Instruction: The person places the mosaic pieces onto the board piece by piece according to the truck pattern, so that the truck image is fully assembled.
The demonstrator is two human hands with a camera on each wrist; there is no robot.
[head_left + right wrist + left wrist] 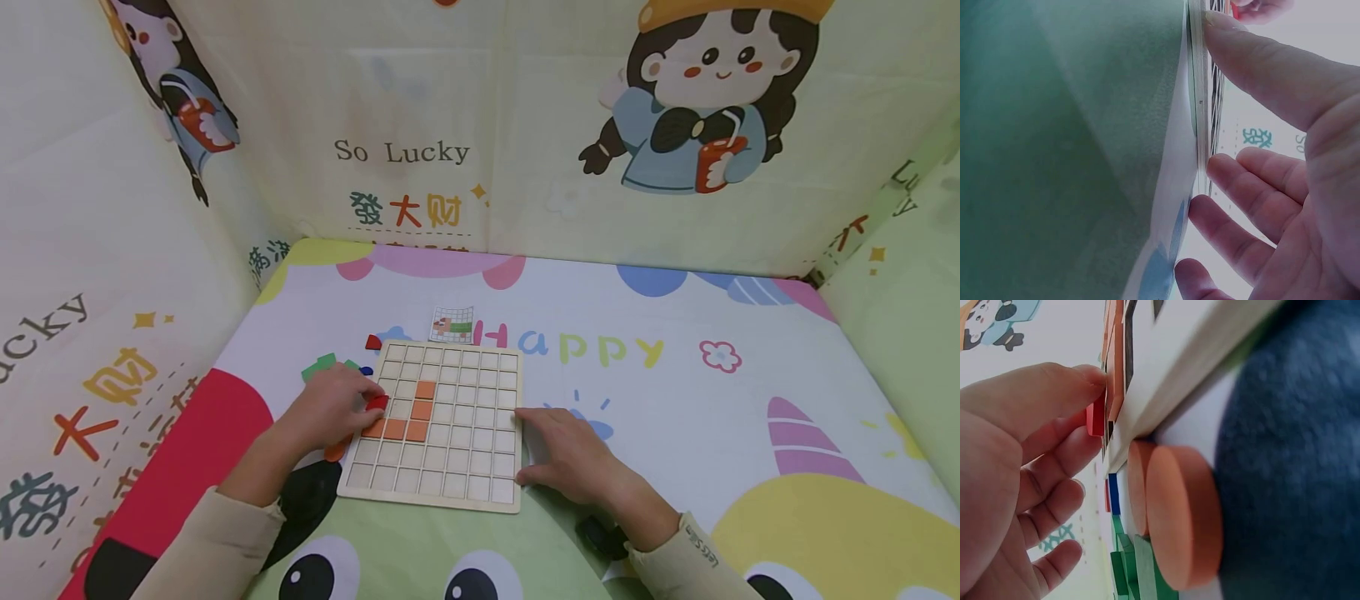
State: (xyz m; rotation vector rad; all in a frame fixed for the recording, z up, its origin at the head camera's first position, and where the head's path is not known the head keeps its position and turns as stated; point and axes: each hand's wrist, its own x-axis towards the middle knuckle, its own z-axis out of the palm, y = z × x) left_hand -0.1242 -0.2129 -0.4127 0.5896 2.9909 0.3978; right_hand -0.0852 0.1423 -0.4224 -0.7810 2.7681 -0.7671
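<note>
A pale wooden board [480, 467] with a square grid lies on the cloth. Several orange square tiles [422, 410] sit in its cells, forming a bent line. Over the board's left side, my left hand [330, 408] pinches a small red block [1094, 419] between thumb and fingers, right beside the orange tiles. My right hand [573, 457] touches the board's right edge with thumb and fingertips, fingers fairly straight. In the right wrist view, the thumb [1260, 62] rests against the board's edge.
Left of the board lie green blocks [321, 367], a blue piece [367, 371], another red piece [372, 342] and orange round pieces [1182, 512]. Behind the board is a small picture card [452, 315] with a grid pattern. Printed cloth walls [525, 125] surround the table.
</note>
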